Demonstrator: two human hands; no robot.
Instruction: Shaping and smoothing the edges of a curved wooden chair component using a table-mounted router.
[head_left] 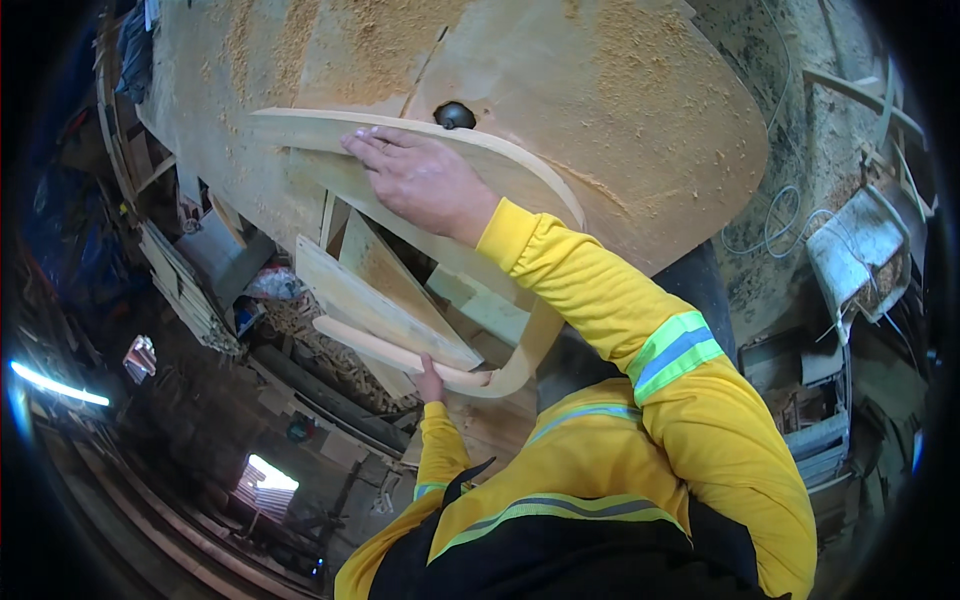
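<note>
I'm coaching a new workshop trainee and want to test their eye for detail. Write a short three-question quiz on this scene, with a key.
1. Which hand is nearer the dark hole in the large board?

2. True or false: the worker's sleeves are plain blue.

3. What does the left hand hold?
A. a coiled cable
B. a pale curved wooden strip
C. a white tub

Key:
1. The right hand.
2. False; the sleeves are yellow, with reflective bands.
3. B.
</note>
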